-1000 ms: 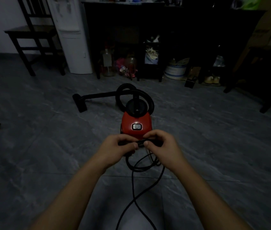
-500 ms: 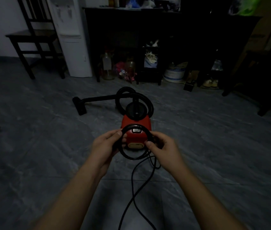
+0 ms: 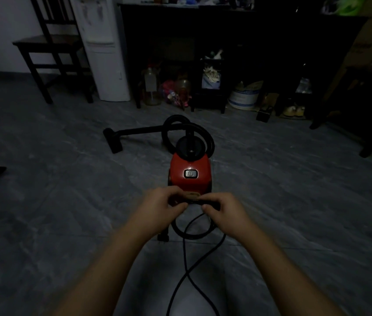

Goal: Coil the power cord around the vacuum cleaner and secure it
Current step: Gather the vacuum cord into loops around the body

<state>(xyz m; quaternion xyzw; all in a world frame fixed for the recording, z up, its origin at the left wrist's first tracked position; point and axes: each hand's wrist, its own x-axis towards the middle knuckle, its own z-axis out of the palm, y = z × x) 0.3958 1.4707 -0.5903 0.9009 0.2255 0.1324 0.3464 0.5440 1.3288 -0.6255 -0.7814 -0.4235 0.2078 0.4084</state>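
A small red vacuum cleaner stands on the grey floor, its black hose looped behind it and the floor nozzle lying to the left. The black power cord hangs in a loop just in front of the vacuum and trails toward me. My left hand and my right hand both pinch the top of that cord loop, close together, right at the vacuum's near end. The plug dangles below my left hand.
A dark wooden chair and a white water dispenser stand at the back left. A long black cabinet with jars, a bucket and shoes under it fills the back. The room is dim.
Half a second ago I held the cord as an upright ring in front of the vacuum's switch. Now the ring is lowered and both hands have closed together at its top.
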